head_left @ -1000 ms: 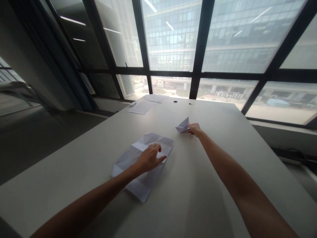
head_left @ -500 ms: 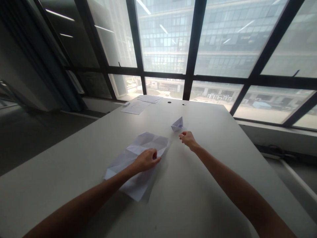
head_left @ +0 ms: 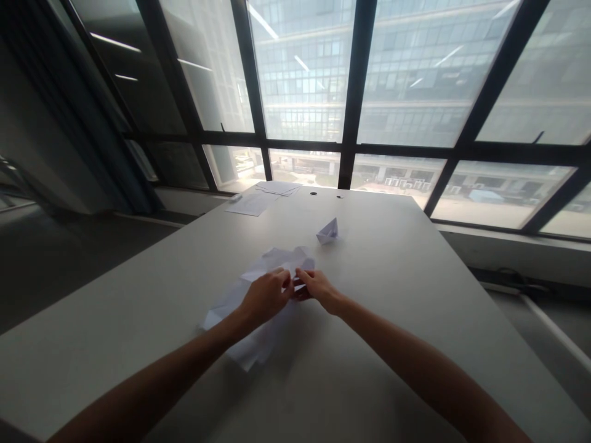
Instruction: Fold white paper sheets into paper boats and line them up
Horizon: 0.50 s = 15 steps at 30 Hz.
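A thin white sheet [head_left: 258,267] lies askew on the smooth, pale table [head_left: 378,277], its surface broken into creased facets with a jagged, buckled outline. The left hand [head_left: 265,296] is over it, fingers curled in tightly; whether they pinch the paper, I cannot tell. The right hand [head_left: 316,287] meets it at the sheet's right side, its fingers bent and slightly parted, the tips close to the left hand's; their hold on the paper is too blurred to tell. Just beyond the sheet stands a folded paper boat [head_left: 328,232], crisp-edged, with a pointed triangular peak. Farther off, flat papers [head_left: 252,204] overlap near a round dark hole [head_left: 313,194]. Dark, straight-edged frames [head_left: 349,92] divide the glass behind, and a blue curtain [head_left: 87,111] hangs in folds.
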Each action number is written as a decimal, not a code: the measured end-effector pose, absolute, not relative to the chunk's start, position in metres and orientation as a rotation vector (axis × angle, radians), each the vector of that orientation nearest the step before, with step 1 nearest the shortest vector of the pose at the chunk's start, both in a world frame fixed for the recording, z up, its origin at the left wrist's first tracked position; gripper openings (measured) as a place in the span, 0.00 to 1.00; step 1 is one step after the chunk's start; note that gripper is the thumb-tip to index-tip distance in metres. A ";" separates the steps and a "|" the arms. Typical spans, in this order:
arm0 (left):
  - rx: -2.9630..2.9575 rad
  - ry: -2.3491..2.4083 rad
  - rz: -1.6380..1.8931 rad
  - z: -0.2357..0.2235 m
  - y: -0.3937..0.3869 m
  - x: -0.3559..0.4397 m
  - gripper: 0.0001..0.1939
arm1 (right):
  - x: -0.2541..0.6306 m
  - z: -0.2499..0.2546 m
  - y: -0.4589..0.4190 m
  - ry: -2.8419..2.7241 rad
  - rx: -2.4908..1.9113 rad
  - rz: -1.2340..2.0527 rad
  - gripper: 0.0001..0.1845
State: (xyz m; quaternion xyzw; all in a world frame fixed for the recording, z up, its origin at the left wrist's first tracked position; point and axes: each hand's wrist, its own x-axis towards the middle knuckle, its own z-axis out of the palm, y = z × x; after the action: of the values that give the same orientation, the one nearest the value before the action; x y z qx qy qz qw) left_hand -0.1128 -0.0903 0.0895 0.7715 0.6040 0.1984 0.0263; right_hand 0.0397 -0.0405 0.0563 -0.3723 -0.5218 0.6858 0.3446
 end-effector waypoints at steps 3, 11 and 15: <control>2.521 1.663 0.685 0.108 -0.107 -0.089 0.07 | 0.044 0.065 -0.045 -1.209 -0.933 1.679 0.15; 2.564 1.275 0.973 0.117 -0.070 -0.040 0.07 | 0.139 0.055 -0.025 -1.091 -1.232 1.368 0.16; 2.550 1.319 1.015 0.081 -0.021 -0.011 0.08 | 0.202 0.026 -0.011 -1.145 -1.379 1.073 0.17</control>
State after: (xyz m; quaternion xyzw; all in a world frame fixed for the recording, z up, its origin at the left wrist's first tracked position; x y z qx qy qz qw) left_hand -0.0113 -0.0215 0.0813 0.8364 0.4326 0.3331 0.0484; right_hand 0.2024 -0.0106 0.0260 -0.5707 -0.4740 0.4443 0.5023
